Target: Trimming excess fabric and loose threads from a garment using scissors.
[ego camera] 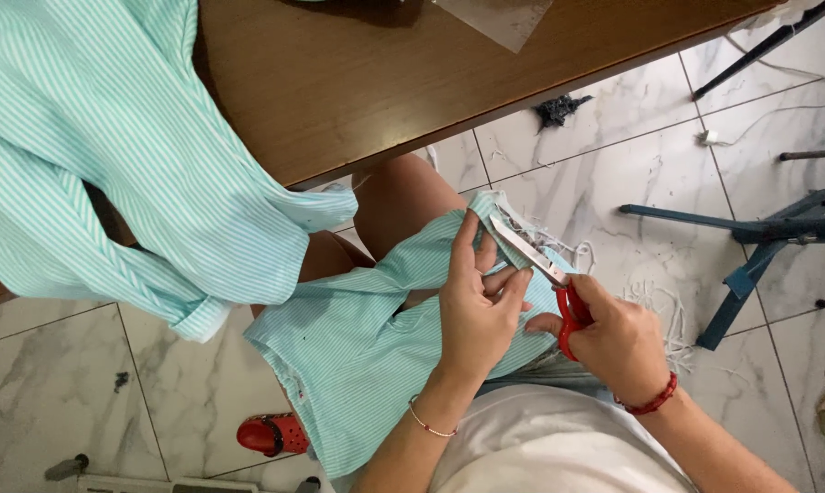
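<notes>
Left hand [474, 306]: we pinch a fold of the striped shirt [357, 338] between thumb and fingers, holding it up over our lap.
Right hand [613, 342]: closed around the red handles of the scissors [545, 274], just right of the left hand and touching its fingertips.
Scissors: blades point up and away from us, tips at the cloth edge just above the left hand's fingers; we cannot tell how far the blades are parted.
Shirt: runs from under our hands up to the left, onto the table [385, 82].
Threads [654, 306]: white, on the floor just beyond the right hand.
Shoe [271, 434]: red, on the floor well left of the left wrist.
</notes>
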